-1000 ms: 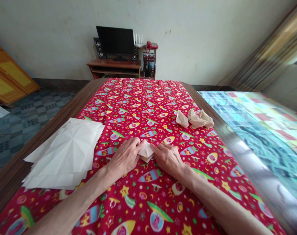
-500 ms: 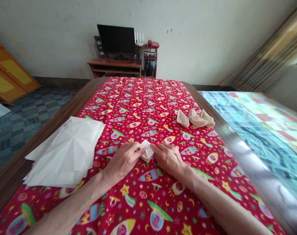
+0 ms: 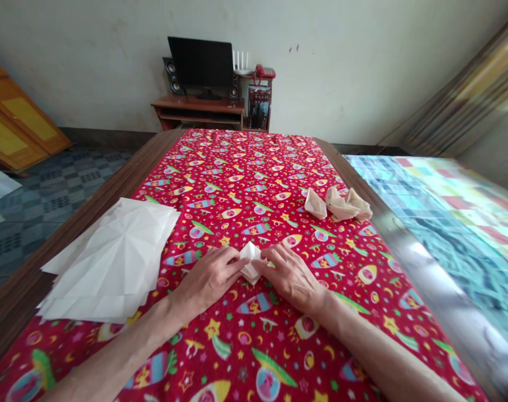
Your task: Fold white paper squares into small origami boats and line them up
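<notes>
A small folded piece of white paper (image 3: 250,252) lies on the red patterned cloth (image 3: 245,184) between my hands, one corner pointing away from me. My left hand (image 3: 218,273) closes on its left side, thumb on top. From the right, my right hand (image 3: 289,276) grips the paper's other side with thumb and fingers pressed in. My fingertips cover parts of the folds. To the left rests a stack of creased white paper sheets (image 3: 119,251). Folded paper shapes (image 3: 341,204) sit together at the right side of the cloth.
Dark wooden table edges (image 3: 123,173) border the cloth. Beyond the far end stands a desk (image 3: 199,109) with a monitor (image 3: 201,64), speakers and a red telephone (image 3: 264,72). A bed with a blue patterned cover (image 3: 421,223) is on the right, a yellow cabinet (image 3: 23,117) on the left.
My right thumb has moved inward and lower over the folded paper, and my right fingers have curled more. My left hand has barely moved. The view has shifted slightly.
</notes>
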`<action>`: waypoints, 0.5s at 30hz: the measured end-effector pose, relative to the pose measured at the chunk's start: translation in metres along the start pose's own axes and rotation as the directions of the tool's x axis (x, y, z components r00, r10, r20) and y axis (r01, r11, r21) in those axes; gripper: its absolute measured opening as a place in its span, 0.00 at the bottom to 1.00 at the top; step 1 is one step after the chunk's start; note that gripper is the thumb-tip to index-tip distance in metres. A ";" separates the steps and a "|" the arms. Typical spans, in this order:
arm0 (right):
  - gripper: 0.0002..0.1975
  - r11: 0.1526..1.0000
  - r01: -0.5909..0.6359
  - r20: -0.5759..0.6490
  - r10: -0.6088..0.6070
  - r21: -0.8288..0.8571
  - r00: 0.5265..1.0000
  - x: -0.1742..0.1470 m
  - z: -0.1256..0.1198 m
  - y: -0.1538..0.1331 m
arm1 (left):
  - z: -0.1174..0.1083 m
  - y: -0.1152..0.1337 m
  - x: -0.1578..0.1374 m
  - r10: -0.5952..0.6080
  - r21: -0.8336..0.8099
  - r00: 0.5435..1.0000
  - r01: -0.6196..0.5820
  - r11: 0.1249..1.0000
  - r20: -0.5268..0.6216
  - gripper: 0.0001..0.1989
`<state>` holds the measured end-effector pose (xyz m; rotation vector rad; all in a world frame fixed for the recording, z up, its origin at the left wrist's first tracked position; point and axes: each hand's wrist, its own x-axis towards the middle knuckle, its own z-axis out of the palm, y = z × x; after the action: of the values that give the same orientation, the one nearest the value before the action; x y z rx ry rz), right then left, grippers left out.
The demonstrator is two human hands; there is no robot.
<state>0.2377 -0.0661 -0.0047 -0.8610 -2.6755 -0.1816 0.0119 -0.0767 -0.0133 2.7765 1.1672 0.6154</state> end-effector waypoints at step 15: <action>0.09 0.789 -0.347 -0.001 0.403 0.507 0.915 0.006 0.018 0.004 | 0.015 0.002 0.001 -0.341 -0.287 0.937 0.306 0.908 -0.080 0.05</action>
<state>0.2311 -0.0558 -0.0193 -1.1335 -2.2166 0.5234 0.0196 -0.0756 -0.0260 2.2779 1.4090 0.8520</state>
